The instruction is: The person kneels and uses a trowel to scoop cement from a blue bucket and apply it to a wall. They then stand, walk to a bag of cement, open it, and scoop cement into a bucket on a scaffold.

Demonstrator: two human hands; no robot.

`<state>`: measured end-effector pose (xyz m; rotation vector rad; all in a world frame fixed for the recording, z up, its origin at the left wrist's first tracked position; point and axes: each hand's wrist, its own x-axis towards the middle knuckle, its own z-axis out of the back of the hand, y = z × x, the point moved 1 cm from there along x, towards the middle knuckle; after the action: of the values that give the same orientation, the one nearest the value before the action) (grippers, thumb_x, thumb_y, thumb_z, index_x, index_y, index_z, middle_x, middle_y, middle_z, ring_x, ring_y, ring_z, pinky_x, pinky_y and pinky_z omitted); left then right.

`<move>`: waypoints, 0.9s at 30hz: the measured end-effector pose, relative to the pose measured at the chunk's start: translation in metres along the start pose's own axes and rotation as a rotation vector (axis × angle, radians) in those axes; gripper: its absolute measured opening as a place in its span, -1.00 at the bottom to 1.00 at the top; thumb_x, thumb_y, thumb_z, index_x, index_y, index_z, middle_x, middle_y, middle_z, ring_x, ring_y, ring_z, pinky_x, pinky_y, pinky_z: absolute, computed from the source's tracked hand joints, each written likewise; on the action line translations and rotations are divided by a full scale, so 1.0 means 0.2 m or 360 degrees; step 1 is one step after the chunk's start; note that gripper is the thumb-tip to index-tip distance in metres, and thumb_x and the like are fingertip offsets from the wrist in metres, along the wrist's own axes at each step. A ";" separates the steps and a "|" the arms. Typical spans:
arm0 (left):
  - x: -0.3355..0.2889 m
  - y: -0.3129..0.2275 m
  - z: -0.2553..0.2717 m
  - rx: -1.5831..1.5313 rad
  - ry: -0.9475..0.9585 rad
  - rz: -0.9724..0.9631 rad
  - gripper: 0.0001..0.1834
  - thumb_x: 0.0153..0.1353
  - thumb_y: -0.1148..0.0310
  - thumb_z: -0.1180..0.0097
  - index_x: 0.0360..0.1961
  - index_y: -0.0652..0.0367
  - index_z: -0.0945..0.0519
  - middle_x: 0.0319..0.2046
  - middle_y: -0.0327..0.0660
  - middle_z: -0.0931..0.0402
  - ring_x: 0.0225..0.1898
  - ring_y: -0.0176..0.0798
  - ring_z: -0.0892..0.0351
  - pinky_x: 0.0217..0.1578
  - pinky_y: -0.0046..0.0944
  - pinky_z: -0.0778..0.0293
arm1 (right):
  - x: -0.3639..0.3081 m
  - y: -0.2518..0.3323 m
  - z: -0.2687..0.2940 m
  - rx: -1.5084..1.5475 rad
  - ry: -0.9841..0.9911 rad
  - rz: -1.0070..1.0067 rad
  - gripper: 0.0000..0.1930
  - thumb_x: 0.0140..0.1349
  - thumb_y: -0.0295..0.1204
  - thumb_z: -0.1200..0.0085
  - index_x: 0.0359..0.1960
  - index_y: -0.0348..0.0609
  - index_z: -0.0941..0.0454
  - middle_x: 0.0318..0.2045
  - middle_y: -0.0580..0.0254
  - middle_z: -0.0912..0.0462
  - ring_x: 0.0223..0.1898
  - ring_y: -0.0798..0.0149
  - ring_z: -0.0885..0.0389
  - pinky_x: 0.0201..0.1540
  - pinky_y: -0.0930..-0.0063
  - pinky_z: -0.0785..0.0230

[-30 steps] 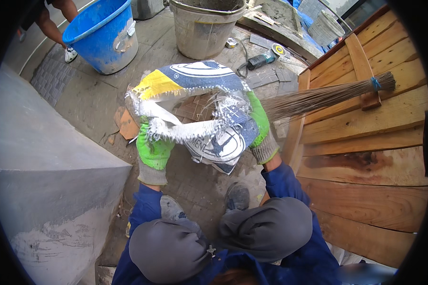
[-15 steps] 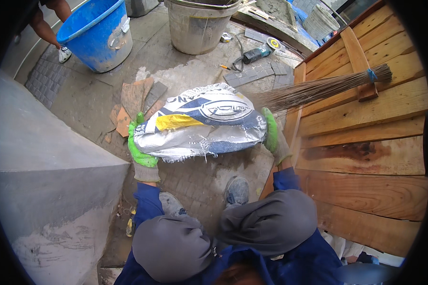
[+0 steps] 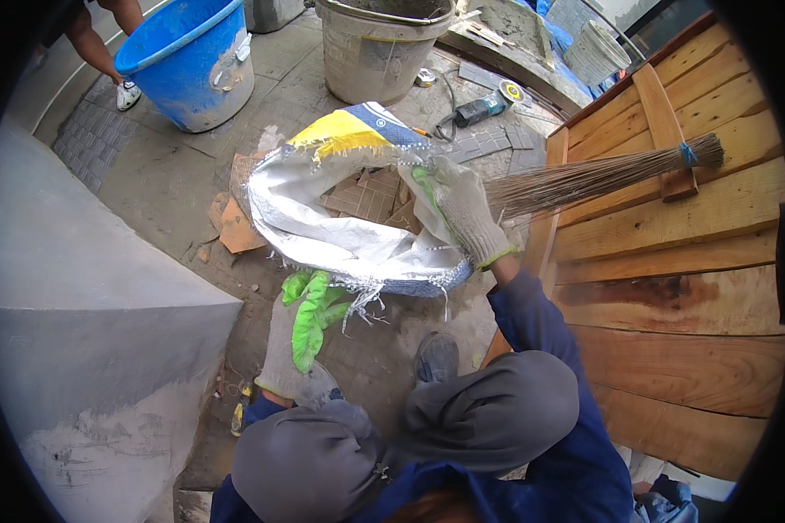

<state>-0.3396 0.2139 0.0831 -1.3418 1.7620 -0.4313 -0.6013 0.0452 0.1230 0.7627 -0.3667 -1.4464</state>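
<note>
A white woven plastic sack point(image 3: 349, 253) with blue and yellow print stands with its frayed mouth facing up. Broken brown tile pieces point(image 3: 368, 197) show through the mouth. My right hand point(image 3: 462, 209), in a grey knit glove with green coating, is closed on the sack's right rim, its fingertips inside the opening. Below the near rim, my left hand point(image 3: 309, 324), gloved alike, has its green fingers apart, beside the hanging threads and holding nothing.
More broken tiles point(image 3: 239, 228) lie left of the sack. A twig broom point(image 3: 602, 172) leans across a wooden plank panel point(image 3: 672, 296) at right. Behind are a blue tub point(image 3: 192, 78), a grey bucket point(image 3: 379, 57) and an angle grinder point(image 3: 481, 108). A grey concrete block point(image 3: 105, 288) stands left.
The sack was flat and stretched between both hands; now its mouth gapes open. My right hand moved inward onto its rim. My left hand let go and dropped nearer to me.
</note>
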 end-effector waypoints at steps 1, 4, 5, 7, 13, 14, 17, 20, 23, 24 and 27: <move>0.08 0.08 0.01 -0.0217 0.0053 -0.0086 -0.66 0.49 0.31 -0.02 0.21 0.16 -0.43 0.11 -0.14 -0.51 0.07 -0.14 -0.59 -0.05 -0.08 -0.65 | 0.02 -0.24 -0.08 -0.0274 -0.0229 0.0498 -0.48 0.32 -0.19 -0.18 0.22 -0.22 -0.49 0.05 -0.14 -0.63 0.04 0.05 -0.63 0.02 0.22 -0.47; 0.32 0.19 0.56 -0.1017 0.0354 0.0021 -0.64 0.50 0.22 0.06 0.20 0.15 -0.48 0.08 -0.14 -0.57 0.08 -0.15 -0.59 0.07 -0.10 -0.61 | -0.11 0.06 -0.40 0.0098 0.0154 0.0264 -0.66 0.46 -0.25 0.01 0.02 -0.28 -0.61 -0.04 -0.03 -0.67 -0.06 0.14 -0.62 -0.01 0.24 -0.44; 0.40 0.27 0.44 -0.1041 0.0162 -0.0020 -0.64 0.45 0.27 0.00 0.21 0.06 -0.48 0.10 -0.19 -0.52 0.09 -0.15 -0.55 0.07 -0.10 -0.57 | -0.17 -0.06 -0.38 0.0145 0.0100 0.0255 -0.68 0.48 -0.26 0.01 0.01 -0.25 -0.62 -0.11 0.08 -0.68 -0.10 0.18 -0.62 -0.05 0.25 -0.45; 0.41 0.13 0.31 -0.1065 -0.0050 -0.0007 -0.60 0.50 0.15 0.08 0.24 0.06 -0.48 0.14 -0.17 -0.54 0.15 -0.14 -0.54 0.15 -0.04 -0.54 | -0.24 -0.10 -0.35 0.0733 0.0030 0.0130 -0.68 0.46 -0.24 -0.02 -0.05 -0.25 -0.65 -0.21 0.23 -0.69 -0.21 0.35 -0.58 -0.16 0.36 -0.43; 0.11 -0.05 0.39 -0.1019 0.0111 -0.0240 -0.44 0.54 0.03 0.13 0.45 0.00 -0.27 0.34 -0.19 -0.36 0.33 -0.17 -0.39 0.36 -0.10 -0.35 | -0.46 0.00 -0.12 0.2025 0.0481 -0.0213 -0.63 0.45 -0.32 -0.07 0.20 -0.20 -0.49 -0.05 0.35 -0.65 -0.15 0.53 -0.61 -0.12 0.63 -0.49; 0.01 -0.05 0.47 -0.0416 0.0033 -0.0555 -0.41 0.54 0.01 0.13 0.46 0.05 -0.26 0.37 -0.17 -0.34 0.35 -0.18 -0.36 0.35 -0.09 -0.36 | -0.47 0.01 -0.13 0.1961 0.0471 -0.0237 -0.62 0.44 -0.32 -0.07 0.21 -0.20 -0.49 -0.04 0.34 -0.64 -0.15 0.53 -0.61 -0.12 0.64 -0.50; -0.17 -0.23 0.36 -0.0428 -0.0313 -0.0472 -0.33 0.54 -0.04 0.17 0.49 0.13 -0.16 0.40 -0.06 -0.27 0.36 -0.09 -0.35 0.33 -0.04 -0.37 | -0.46 0.04 -0.14 0.1870 0.0519 -0.0292 -0.65 0.45 -0.32 -0.08 0.18 -0.19 -0.52 -0.10 0.34 -0.66 -0.22 0.57 -0.63 -0.18 0.66 -0.52; -0.28 -0.28 0.37 0.0048 -0.0222 -0.0297 -0.21 0.50 -0.19 0.20 0.52 0.15 -0.09 0.40 0.10 -0.23 0.35 0.01 -0.36 0.15 -0.08 -0.51 | -0.37 0.07 -0.13 0.1997 0.0224 -0.0457 -0.80 0.46 -0.31 -0.08 -0.07 -0.15 -0.62 -0.35 0.45 -0.65 -0.47 0.64 -0.58 -0.46 0.71 -0.43; -0.36 -0.29 0.35 0.0280 -0.0421 -0.0142 -0.23 0.48 -0.11 0.09 0.49 0.18 -0.14 0.32 0.12 -0.32 0.23 0.00 -0.49 -0.02 -0.17 -0.63 | -0.29 0.04 -0.19 0.1729 0.0337 -0.0354 -0.79 0.47 -0.29 -0.08 -0.05 -0.14 -0.61 -0.34 0.45 -0.66 -0.43 0.66 -0.59 -0.42 0.71 -0.46; -0.39 -0.33 0.33 0.0458 -0.0451 -0.0221 -0.23 0.46 -0.09 0.03 0.49 0.19 -0.14 0.31 0.13 -0.33 0.22 0.01 -0.51 -0.01 -0.16 -0.63 | -0.26 0.00 -0.25 0.1339 0.0234 0.0186 -0.78 0.48 -0.29 -0.07 -0.05 -0.16 -0.60 -0.32 0.45 -0.66 -0.40 0.63 -0.59 -0.39 0.67 -0.46; -0.35 -0.38 0.19 0.1032 -0.0565 -0.0376 -0.20 0.40 0.00 -0.13 0.47 0.24 -0.15 0.29 0.14 -0.36 0.17 0.04 -0.55 0.01 -0.13 -0.62 | -0.22 -0.11 -0.41 0.0725 -0.0113 0.0857 -0.74 0.49 -0.27 -0.06 -0.04 -0.21 -0.60 -0.28 0.43 -0.67 -0.35 0.53 -0.59 -0.31 0.59 -0.46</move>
<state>-0.2582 0.2581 0.1443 -1.0668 1.0434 -0.7652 -0.5697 0.1095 0.0595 0.8886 -0.9037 -0.8872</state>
